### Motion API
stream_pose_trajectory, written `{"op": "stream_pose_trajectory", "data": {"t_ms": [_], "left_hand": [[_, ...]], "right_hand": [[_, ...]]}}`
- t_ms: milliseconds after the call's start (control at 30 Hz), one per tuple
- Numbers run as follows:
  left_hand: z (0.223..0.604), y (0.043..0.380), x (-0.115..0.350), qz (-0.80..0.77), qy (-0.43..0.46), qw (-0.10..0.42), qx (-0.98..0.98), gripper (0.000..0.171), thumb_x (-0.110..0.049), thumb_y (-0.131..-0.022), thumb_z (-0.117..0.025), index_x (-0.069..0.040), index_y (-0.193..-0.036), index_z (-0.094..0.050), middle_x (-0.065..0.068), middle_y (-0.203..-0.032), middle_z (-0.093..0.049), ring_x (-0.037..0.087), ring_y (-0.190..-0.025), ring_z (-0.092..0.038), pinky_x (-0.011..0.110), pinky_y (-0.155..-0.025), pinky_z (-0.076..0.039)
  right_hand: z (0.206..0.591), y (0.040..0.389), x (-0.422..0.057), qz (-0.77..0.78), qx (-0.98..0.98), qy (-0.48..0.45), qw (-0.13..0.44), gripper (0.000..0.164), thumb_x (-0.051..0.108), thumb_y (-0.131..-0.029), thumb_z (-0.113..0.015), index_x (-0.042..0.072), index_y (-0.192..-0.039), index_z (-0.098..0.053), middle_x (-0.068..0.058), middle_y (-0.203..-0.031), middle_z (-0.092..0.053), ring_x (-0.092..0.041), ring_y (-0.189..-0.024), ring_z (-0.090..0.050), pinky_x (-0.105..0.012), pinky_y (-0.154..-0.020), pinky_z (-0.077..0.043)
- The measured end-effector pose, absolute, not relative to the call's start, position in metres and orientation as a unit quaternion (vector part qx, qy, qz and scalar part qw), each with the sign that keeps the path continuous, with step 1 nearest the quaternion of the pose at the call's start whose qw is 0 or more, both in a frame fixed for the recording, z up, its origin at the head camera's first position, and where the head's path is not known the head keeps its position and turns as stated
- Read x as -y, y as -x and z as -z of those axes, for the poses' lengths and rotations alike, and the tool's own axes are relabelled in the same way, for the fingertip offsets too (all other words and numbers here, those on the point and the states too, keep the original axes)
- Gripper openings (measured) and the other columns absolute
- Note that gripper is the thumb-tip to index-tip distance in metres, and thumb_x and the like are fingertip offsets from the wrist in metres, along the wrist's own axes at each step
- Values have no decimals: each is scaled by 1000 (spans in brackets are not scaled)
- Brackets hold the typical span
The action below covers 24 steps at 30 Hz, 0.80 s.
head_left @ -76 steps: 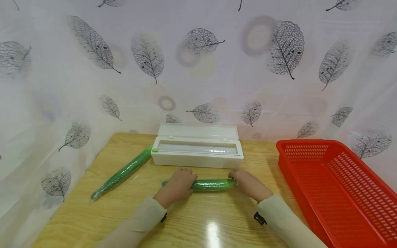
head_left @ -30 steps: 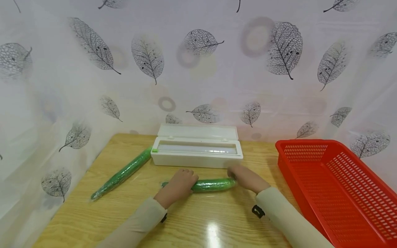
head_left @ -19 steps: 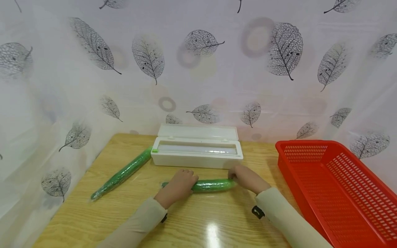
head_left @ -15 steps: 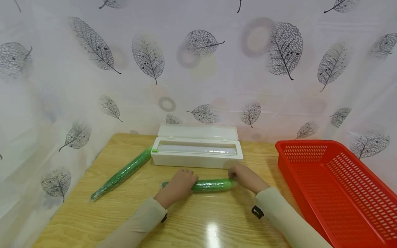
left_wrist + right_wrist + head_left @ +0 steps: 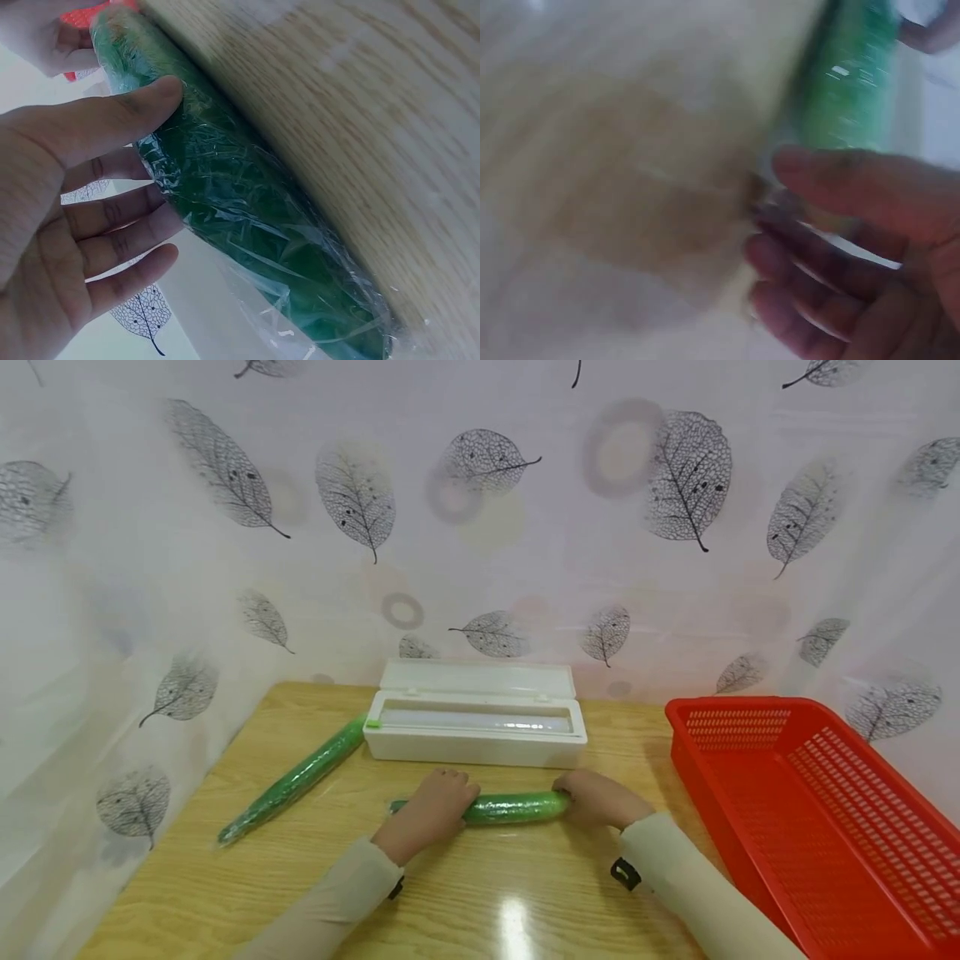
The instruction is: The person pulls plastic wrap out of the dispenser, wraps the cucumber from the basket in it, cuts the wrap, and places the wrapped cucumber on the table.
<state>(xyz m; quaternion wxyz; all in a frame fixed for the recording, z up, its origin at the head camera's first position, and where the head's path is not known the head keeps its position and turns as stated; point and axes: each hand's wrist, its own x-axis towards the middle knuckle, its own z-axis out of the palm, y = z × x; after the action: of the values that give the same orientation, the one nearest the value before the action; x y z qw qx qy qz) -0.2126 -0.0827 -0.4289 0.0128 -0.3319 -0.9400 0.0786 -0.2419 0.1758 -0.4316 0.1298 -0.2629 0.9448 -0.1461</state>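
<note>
A green cucumber (image 5: 513,808) wrapped in clear plastic film lies crosswise on the table. My left hand (image 5: 435,810) grips it left of its middle, thumb on the near side and fingers on the far side; in the left wrist view loose film (image 5: 277,315) sticks out past its dark end. At the paler right end, my right hand (image 5: 600,800) pinches the wrapped tip between thumb and fingers, blurred in the right wrist view. A second wrapped cucumber (image 5: 296,781) lies slanted on the left, its upper end against a white box.
Behind the hands stands the white box (image 5: 476,747), lid (image 5: 480,678) raised, with a roll of clear film (image 5: 476,721) inside. A red perforated basket (image 5: 817,827) takes up the right side. A leaf-patterned curtain (image 5: 480,552) hangs behind the wooden table (image 5: 247,893).
The right hand has turned and shifted slightly at the cucumber's right end, its fingers rolling over and back around the tip. The left hand has stayed in place on the cucumber.
</note>
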Motion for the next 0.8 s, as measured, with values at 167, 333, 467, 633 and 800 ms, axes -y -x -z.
{"op": "stream_pose_trajectory", "data": {"t_ms": [167, 333, 467, 633, 800], "left_hand": [[431, 212, 85, -68, 348, 30, 934, 35, -30, -74, -79, -14, -101, -62, 1, -95, -65, 17, -90, -62, 32, -83, -52], [434, 212, 85, -66, 362, 46, 929, 38, -28, -70, -81, -15, -100, -62, 0, -95, -64, 16, -90, -62, 30, -82, -52], [432, 209, 85, -69, 361, 48, 929, 38, -28, -70, -81, -15, -100, -62, 0, -96, -64, 16, -91, -62, 31, -84, -52], [431, 208, 85, -74, 356, 47, 930, 36, -28, -71, -81, -15, -100, -62, -1, -95, -64, 15, -90, -62, 30, -82, -51], [432, 208, 86, -65, 356, 56, 931, 36, -27, -70, -81, -14, -98, -62, -1, -92, -63, 15, -88, -61, 30, -80, -51]], "right_hand": [[441, 243, -171, 111, -947, 287, 95, 26, -9, -65, -69, 12, -73, -57, 5, -69, -52, -10, -66, -44, -29, -63, -42], [441, 242, -168, 121, -955, 242, 125, 30, -10, -65, -70, 12, -75, -53, 3, -71, -49, -15, -69, -45, -34, -66, -43], [438, 242, -168, 141, -952, 239, 127, 29, -12, -66, -67, 10, -77, -52, 2, -73, -51, -15, -70, -46, -33, -66, -44], [431, 239, -168, 152, -945, 265, 113, 26, -12, -67, -66, 6, -84, -58, -2, -80, -58, -15, -75, -51, -34, -69, -47], [422, 229, -159, 126, -949, 268, 112, 11, 0, -77, -69, 2, -86, -63, -1, -78, -61, -13, -71, -53, -34, -66, -49]]}}
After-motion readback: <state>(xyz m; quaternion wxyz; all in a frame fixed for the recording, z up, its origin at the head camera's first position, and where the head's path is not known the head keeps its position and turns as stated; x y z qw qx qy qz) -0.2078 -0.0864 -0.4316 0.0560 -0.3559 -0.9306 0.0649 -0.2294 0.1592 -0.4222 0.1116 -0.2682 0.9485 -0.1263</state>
